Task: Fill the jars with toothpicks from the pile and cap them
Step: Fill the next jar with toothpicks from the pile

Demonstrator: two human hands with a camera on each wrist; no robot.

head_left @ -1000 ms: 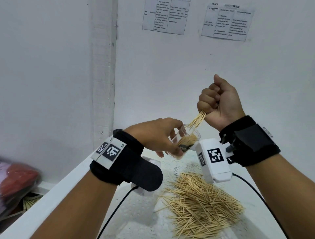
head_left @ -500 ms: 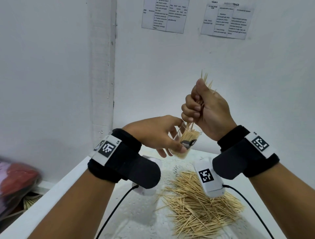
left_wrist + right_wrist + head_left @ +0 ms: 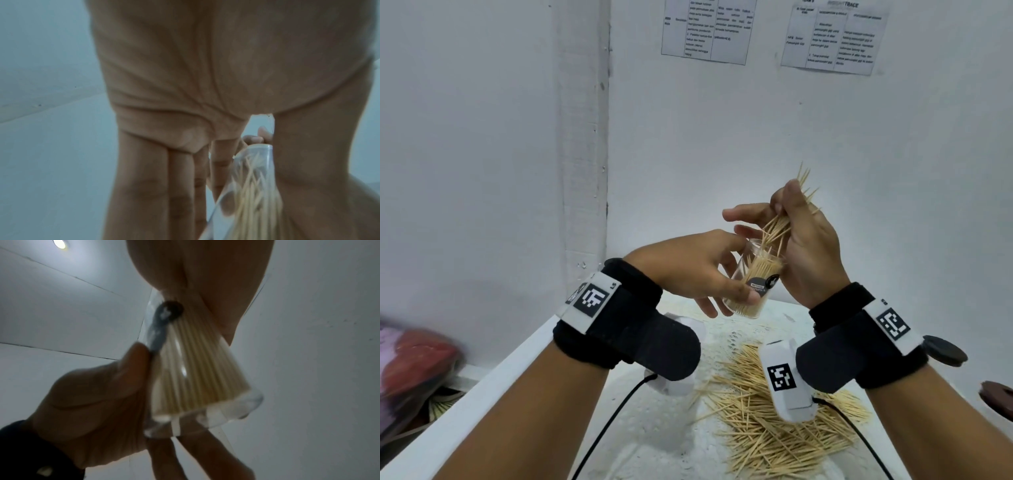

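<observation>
My left hand [image 3: 726, 274] grips a clear plastic jar [image 3: 755, 284] with a dark label, tilted and lifted above the table. It is partly filled with upright toothpicks. My right hand [image 3: 774, 209] is just above the jar's mouth and pinches a bunch of toothpicks [image 3: 779, 228] between thumb and loosened fingers. The bunch's lower tips reach into the mouth. The toothpick pile [image 3: 767, 431] lies on the white table [image 3: 493, 387] beneath. The left wrist view shows the jar [image 3: 252, 175] between fingers and thumb. In the right wrist view the jar [image 3: 197, 369] appears from below.
Two dark round lids [image 3: 945, 351] [image 3: 996, 395] lie on the table at the right. A white wall [image 3: 825, 137] stands close behind the hands. Red and purple bags [image 3: 414, 363] sit low beyond the table's left edge.
My right hand turned upright over the jar, and its fist has loosened with the fingers spreading. The bunch now slides down into the jar mouth. The left hand keeps holding the jar.
</observation>
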